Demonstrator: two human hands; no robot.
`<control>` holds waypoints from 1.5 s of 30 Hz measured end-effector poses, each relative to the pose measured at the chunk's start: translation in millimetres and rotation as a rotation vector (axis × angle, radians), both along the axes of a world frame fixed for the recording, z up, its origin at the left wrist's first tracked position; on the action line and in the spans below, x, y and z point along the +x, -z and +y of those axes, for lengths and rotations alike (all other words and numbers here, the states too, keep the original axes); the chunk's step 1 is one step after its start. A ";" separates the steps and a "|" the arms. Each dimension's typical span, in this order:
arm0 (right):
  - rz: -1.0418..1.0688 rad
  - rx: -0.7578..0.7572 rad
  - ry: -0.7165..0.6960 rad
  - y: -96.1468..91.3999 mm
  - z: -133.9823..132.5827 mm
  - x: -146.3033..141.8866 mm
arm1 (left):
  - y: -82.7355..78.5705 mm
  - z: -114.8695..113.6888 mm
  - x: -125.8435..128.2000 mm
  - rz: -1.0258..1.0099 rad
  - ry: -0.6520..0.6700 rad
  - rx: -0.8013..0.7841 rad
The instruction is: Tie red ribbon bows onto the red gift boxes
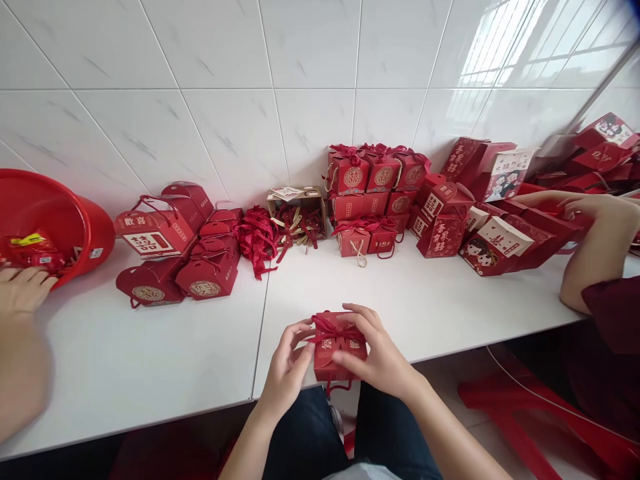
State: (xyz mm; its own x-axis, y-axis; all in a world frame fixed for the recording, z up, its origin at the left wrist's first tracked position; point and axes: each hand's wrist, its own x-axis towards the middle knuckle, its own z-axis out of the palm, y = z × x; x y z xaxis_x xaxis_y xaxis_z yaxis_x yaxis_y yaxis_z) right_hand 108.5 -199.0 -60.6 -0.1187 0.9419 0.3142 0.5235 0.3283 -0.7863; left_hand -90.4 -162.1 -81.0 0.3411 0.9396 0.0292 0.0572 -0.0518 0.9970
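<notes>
A small red gift box [340,363] with gold characters lies at the table's front edge, a red ribbon bow [330,327] across its top. A red cord handle hangs from its near side. My left hand [290,363] grips the box's left side, its fingers curled by a loop of the bow. From the right, my right hand [380,350] clasps the same box, thumb on the lid and fingers reaching over the ribbon; part of the bow is hidden beneath them.
Beyond the box stand stacked red boxes [383,177], a ribbon pile [256,233] and a carton of tags [320,200]. More boxes [165,227] sit left, near a red tub [95,227] with another person's hand [23,293]. Another person's arm [595,247] reaches among boxes right.
</notes>
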 end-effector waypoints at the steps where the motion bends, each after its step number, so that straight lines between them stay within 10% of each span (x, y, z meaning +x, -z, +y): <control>1: -0.006 -0.032 -0.063 1.0 -2.4 3.7 | 1.4 -3.6 -0.3 -0.020 0.035 -0.018; 9: 0.029 -0.135 -0.062 19.2 -21.2 39.5 | 26.3 -16.9 -5.8 0.113 0.178 0.038; 21: -0.285 -0.047 1.009 48.8 95.9 175.1 | 56.7 -0.9 -14.9 0.532 -0.051 0.332; 33: -0.292 -0.022 1.191 45.1 185.8 190.6 | 61.8 -2.7 -14.0 0.685 0.012 0.419; 45: -0.087 0.108 0.909 80.0 198.4 185.5 | 63.7 -8.5 -5.2 0.559 -0.083 0.464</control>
